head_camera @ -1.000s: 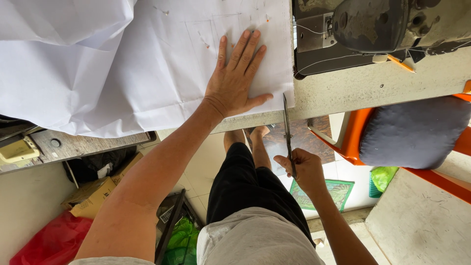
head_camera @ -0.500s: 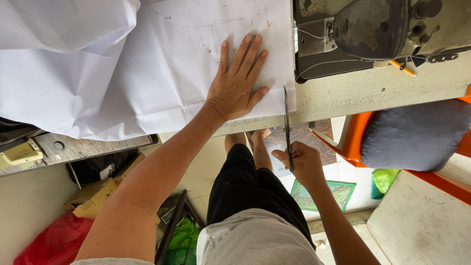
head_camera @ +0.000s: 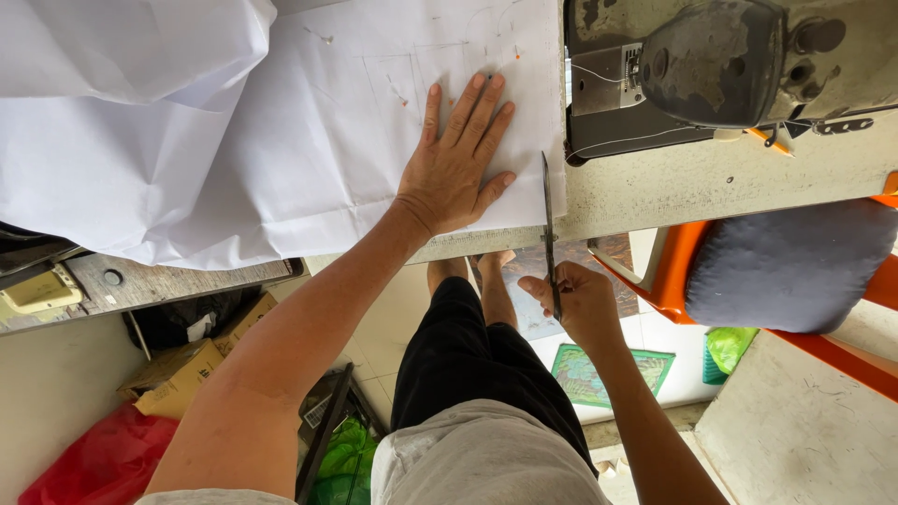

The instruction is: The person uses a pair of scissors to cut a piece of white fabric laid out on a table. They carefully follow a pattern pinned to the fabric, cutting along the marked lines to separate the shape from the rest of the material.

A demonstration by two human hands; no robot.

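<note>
- right hand [head_camera: 585,304] at 5 o'clock, fingers clenched round scissors [head_camera: 548,224], blades at paper's right edge
- left hand [head_camera: 458,168] centre, fingers spread flat on paper [head_camera: 281,140]
- sewing machine [head_camera: 711,65] at 1 o'clock on table [head_camera: 711,182]

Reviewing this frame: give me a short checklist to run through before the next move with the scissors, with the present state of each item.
1. Left hand flat on the white sheet, holding it on the table: ok.
2. Right hand has a grip on the scissors handles: ok.
3. Blades at the sheet's right edge: ok.
4. Left fingers apart from the blades: ok, though the thumb is close.
5. Blades open or shut: cannot tell, seen edge-on.
6. Sewing machine apart from the blades: ok.
</note>
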